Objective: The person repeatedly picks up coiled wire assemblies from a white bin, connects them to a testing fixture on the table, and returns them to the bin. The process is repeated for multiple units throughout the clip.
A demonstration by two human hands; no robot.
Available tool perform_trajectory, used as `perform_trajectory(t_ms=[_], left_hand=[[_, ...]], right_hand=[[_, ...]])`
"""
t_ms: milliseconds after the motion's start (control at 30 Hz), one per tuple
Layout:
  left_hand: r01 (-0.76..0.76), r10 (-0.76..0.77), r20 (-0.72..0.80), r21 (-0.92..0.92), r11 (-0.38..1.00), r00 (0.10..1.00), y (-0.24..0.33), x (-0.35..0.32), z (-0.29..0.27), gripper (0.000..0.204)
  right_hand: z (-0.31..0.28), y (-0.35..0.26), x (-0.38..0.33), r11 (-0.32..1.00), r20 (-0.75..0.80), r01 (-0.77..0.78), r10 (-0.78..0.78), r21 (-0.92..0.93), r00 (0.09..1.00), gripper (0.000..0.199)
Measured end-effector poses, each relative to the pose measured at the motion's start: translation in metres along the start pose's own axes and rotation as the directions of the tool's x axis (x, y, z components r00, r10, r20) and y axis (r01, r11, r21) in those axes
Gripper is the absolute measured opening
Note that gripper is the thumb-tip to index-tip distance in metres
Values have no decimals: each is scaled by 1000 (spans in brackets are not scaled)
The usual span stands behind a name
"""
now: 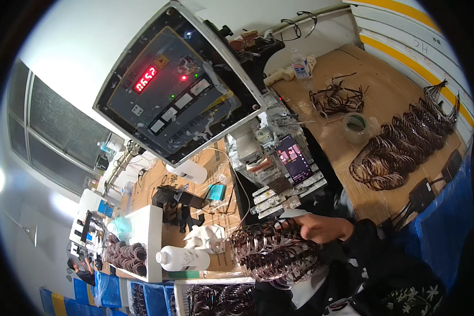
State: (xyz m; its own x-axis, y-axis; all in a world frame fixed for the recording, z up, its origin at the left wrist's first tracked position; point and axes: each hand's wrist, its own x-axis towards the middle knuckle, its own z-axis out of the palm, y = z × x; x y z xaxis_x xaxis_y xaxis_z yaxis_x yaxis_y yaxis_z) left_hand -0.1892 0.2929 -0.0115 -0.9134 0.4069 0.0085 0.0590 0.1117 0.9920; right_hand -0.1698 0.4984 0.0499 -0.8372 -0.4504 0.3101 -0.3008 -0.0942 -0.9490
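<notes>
Below and to the right of the control box (142, 113), a slab with a taped dark face and rounded corners, hung the bundle (279, 255), a mass of thin, glossy brown loops. The right hand (324, 227) touched the bundle's upper end with curled fingers; whether they clamped it, I could not tell. The left hand was out of sight. Right of the control box, a longer coil (405, 145) of similar loops lay on a cardboard-topped table (371, 68), near its outer edge, with a clear tape roll (359, 136) just beside it. Brown board stretched between the tape roll and the metal fixture (292, 195) below the control box, where a phone (292, 160) leaned. Below and left of the control box, a white foam box (155, 242) held brown coils (126, 256). Directly below the control box, past a smooth plastic bottle (184, 259), a white tray (181, 288) contained dark loops (221, 301).
</notes>
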Motion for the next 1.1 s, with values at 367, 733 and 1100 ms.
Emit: perform_trajectory(t_ms=[367,733,1100], left_hand=[[-5,4,25,19,1000,1000,8,-2,10,55],[14,-16,43,27,1000,999,12,-9,11,59],[127,-239,360,308,943,902,30,-37,-50,63]], right_hand=[[28,23,-85,975,-177,38,2,220,984,111],[52,45,-92,1000,-304,11,-6,16,953,91],[59,79,-113,354,5,-183,449,917,893,100]])
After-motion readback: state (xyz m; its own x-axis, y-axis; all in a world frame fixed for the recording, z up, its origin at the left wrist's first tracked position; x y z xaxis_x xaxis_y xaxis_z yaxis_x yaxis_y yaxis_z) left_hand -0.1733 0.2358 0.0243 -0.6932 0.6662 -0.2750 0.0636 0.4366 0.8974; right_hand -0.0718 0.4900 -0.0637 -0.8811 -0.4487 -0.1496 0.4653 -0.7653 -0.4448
